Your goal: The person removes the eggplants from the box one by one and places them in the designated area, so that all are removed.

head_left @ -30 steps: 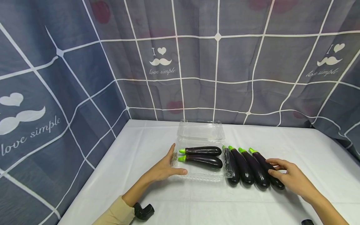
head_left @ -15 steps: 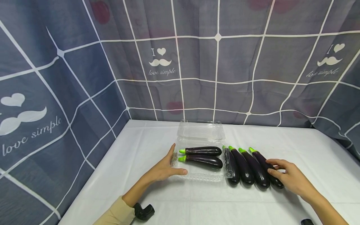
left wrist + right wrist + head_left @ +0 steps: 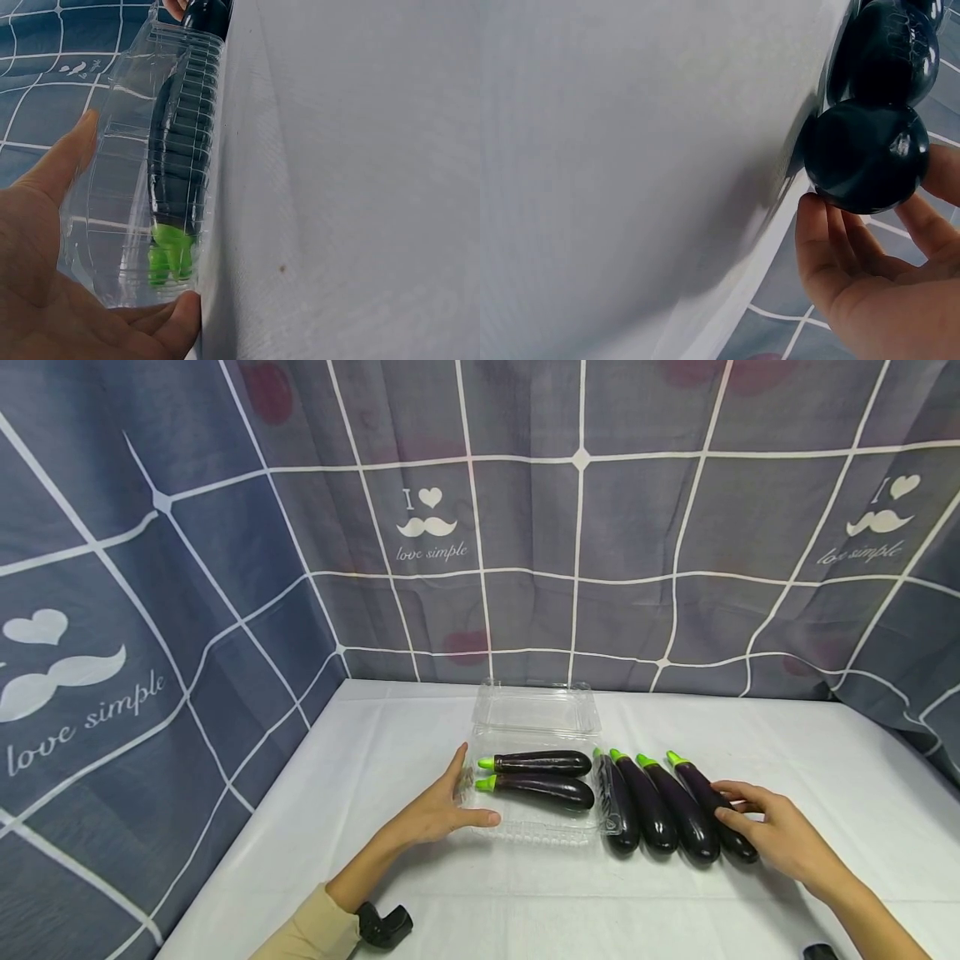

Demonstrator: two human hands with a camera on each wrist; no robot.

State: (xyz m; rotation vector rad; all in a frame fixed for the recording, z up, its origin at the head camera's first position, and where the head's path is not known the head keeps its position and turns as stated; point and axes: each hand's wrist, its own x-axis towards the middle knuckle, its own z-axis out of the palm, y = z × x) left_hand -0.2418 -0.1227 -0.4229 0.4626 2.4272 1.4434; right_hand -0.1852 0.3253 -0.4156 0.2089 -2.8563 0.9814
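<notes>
In the head view, my left hand (image 3: 438, 802) is spread against the left end of an open clear plastic clamshell box (image 3: 525, 827). Its thumb lies by the near corner and its fingers are along the side. Inside are two eggplants (image 3: 543, 789) with bright green stem ends pointing left. To the right, several more glossy dark eggplants (image 3: 651, 806) lie side by side on the table. My right hand (image 3: 776, 831) grips the rightmost eggplant (image 3: 697, 785) near its thick end. In the right wrist view, thumb and fingertips meet that rounded end (image 3: 866, 157).
The box's lid (image 3: 536, 706) lies folded back toward the far table edge. The leftmost loose eggplant (image 3: 618, 822) lies against the box's right wall. A white cloth (image 3: 525, 910) covers the table. A grey checked curtain (image 3: 525, 610) hangs behind and at both sides.
The green end of the rightmost eggplant has shifted very slightly to the right, with my right hand still on it. My left hand and the box have stayed in place.
</notes>
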